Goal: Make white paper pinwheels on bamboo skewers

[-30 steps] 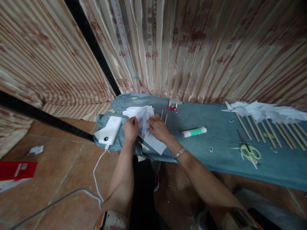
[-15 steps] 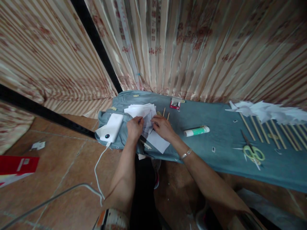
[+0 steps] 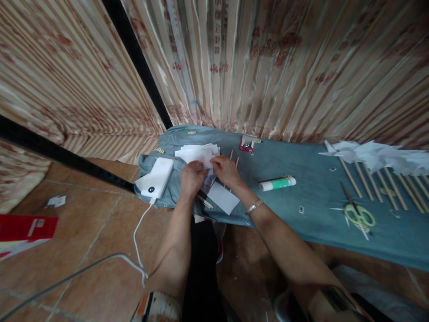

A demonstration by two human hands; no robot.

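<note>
Over a pile of white paper sheets [image 3: 190,153] on the cloth-covered bench [image 3: 281,156], my left hand [image 3: 192,178] and my right hand [image 3: 226,171] are close together. Each pinches white paper between thumb and fingers, and it seems to be one piece spanning them. Its outline blends with the pile below. A loose white sheet [image 3: 225,200] lies under my right wrist, with thin pale sticks [image 3: 205,203] beside it. Wooden sticks [image 3: 237,161] lie just right of my right hand, partly covered by it.
A white power bank [image 3: 157,176] with a cable lies left. A small red box [image 3: 247,144] of metal bits, a glue stick [image 3: 277,183], scissors [image 3: 358,216] and several paper pinwheels on sticks [image 3: 378,155] are to the right. Black poles [image 3: 137,58] stand before the curtain.
My left hand has turned and moved slightly right, and my right hand's fingers have shifted a little upward on the paper. The whole view has shifted slightly.
</note>
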